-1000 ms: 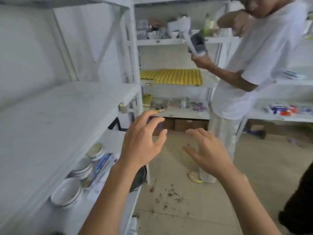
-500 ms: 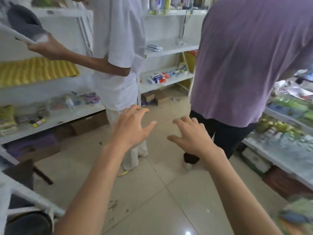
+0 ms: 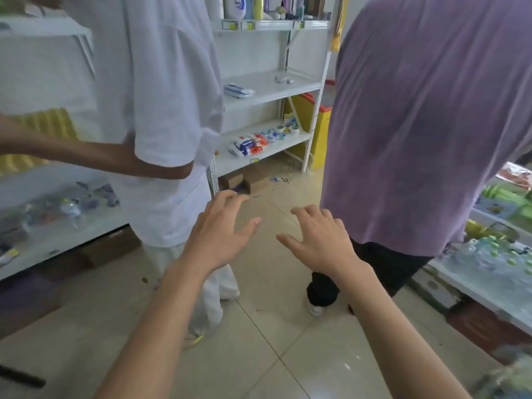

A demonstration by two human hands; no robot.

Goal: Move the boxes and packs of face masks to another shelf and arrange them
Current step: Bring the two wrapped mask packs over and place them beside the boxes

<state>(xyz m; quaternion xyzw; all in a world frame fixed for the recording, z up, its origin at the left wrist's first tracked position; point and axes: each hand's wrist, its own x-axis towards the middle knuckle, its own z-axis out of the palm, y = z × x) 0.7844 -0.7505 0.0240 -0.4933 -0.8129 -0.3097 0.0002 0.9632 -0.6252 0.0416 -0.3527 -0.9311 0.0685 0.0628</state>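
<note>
My left hand [image 3: 220,234] and my right hand [image 3: 319,237] are stretched out over the floor, fingers spread, both holding nothing. Straight ahead stands a white shelf unit [image 3: 270,90]. On its lower board lie blue, white and red packs [image 3: 249,145], with small rolls to their right. A blue-and-white pack [image 3: 238,90] lies on the board above. I cannot tell whether these packs are face masks. My hands are well short of the shelf.
A person in a white shirt [image 3: 161,110] stands at left and a person in a purple shirt [image 3: 426,125] at right, with a narrow gap between them. Cardboard boxes [image 3: 244,181] sit under the far shelf. Stocked shelves [image 3: 495,254] run along the right, another shelf [image 3: 57,240] along the left.
My view has swung right, away from the bare white shelf with bowls, to the aisle between two people. Both hands stayed open and out in front.
</note>
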